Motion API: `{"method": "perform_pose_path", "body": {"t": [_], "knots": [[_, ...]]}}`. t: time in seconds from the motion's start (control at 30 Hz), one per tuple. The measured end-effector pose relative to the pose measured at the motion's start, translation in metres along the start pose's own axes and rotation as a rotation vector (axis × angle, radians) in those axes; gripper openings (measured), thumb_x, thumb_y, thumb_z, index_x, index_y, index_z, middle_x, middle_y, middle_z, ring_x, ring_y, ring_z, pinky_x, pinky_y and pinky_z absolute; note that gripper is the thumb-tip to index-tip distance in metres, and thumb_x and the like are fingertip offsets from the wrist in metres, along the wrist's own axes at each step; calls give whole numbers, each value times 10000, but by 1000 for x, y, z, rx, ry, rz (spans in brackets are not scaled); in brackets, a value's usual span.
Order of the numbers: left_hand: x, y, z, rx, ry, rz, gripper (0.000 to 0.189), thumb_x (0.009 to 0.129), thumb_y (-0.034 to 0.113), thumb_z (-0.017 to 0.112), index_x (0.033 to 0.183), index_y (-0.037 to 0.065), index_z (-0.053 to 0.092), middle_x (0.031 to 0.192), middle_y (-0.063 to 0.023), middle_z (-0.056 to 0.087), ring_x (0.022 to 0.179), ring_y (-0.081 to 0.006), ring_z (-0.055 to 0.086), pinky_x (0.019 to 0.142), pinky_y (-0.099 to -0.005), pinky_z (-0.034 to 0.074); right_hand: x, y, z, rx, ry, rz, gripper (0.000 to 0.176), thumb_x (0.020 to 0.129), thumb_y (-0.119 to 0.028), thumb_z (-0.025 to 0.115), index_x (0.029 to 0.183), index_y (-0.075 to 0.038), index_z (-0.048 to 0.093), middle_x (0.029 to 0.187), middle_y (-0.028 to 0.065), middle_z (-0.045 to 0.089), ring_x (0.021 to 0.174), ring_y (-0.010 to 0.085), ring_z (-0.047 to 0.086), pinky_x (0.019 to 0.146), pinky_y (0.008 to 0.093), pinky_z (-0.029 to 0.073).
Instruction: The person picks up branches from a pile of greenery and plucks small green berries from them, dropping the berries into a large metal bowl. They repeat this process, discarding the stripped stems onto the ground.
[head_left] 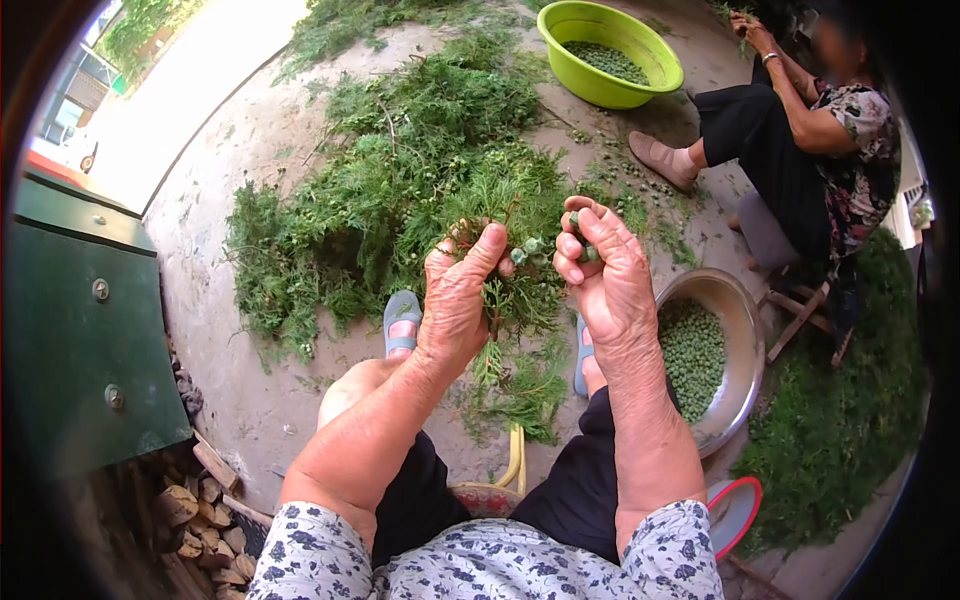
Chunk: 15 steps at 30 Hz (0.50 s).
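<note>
My left hand [455,300] is closed around a green conifer sprig [492,355], its flat, scaly leaves poking out above and below the fingers. A few pale green cones [532,247] show on the sprig just right of my left fingertips. Close by on the right, my right hand [615,275] has its fingers curled over small green cones [588,253]. Below and right of that hand stands a metal basin [748,375] holding many green cones [692,350]. A large heap of cut conifer branches [390,170] lies on the floor ahead of both hands.
A lime-green tub [600,92] with more cones stands at the back. At right, another person [800,150] sits on a wooden stool [800,325], hands raised. More greenery [830,440] covers the right floor. Split firewood [205,515] and a green metal panel [90,330] are left.
</note>
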<state>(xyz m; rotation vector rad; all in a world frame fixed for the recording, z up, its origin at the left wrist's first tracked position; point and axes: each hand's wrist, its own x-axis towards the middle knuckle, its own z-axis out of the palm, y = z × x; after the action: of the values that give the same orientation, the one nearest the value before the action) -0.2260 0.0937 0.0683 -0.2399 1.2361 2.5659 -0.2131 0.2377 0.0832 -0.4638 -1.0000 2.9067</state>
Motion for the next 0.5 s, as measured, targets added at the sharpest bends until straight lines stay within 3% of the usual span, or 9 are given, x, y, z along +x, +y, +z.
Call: {"method": "perform_pose_path", "body": {"t": [0.1, 0.17, 0.27, 0.4, 0.43, 0.5], "knots": [[1, 1, 0, 7, 15, 18, 105, 853, 164, 624, 867, 66, 588, 708, 28, 546, 628, -63, 472, 589, -211, 384, -3, 2, 2, -205, 3, -9, 157, 862, -92, 584, 985, -1, 549, 814, 59, 563, 589, 82, 511, 435, 191, 368], [1, 1, -1, 52, 14, 49, 105, 855, 166, 621, 867, 66, 589, 708, 27, 547, 631, -65, 474, 595, -216, 386, -5, 3, 4, -253, -7, 13, 178, 860, -90, 585, 1007, 6, 559, 770, 38, 569, 555, 61, 498, 428, 178, 357], [1, -1, -2, 115, -2, 133, 101, 859, 163, 615, 866, 65, 589, 704, 22, 548, 634, -70, 477, 605, -227, 393, -11, 2, 7, -600, -98, 31, 172, 835, -138, 637, 953, -26, 583, 603, -54, 507, 481, 10, 435, 401, 137, 294], [0, -4, -1, 161, -6, 129, 93, 858, 154, 615, 863, 65, 591, 698, 22, 549, 632, -72, 481, 606, -229, 402, -10, 10, 3, -738, -82, -15, 180, 821, -127, 652, 950, -21, 587, 627, -50, 516, 491, 22, 449, 424, 154, 330], [0, -5, 0, 172, -14, 127, 93, 856, 154, 617, 863, 64, 592, 696, 24, 549, 634, -71, 483, 604, -224, 401, -11, 11, 3, -737, -80, -15, 180, 821, -127, 652, 950, -21, 587, 627, -50, 516, 491, 22, 449, 424, 154, 330], [-2, -1, 2, 102, -6, 76, 94, 856, 156, 618, 863, 65, 593, 697, 26, 550, 635, -69, 487, 594, -219, 405, -10, 12, 2, -311, -26, 52, 147, 841, -115, 625, 927, -12, 565, 689, -14, 549, 508, 47, 471, 424, 166, 338]]}}
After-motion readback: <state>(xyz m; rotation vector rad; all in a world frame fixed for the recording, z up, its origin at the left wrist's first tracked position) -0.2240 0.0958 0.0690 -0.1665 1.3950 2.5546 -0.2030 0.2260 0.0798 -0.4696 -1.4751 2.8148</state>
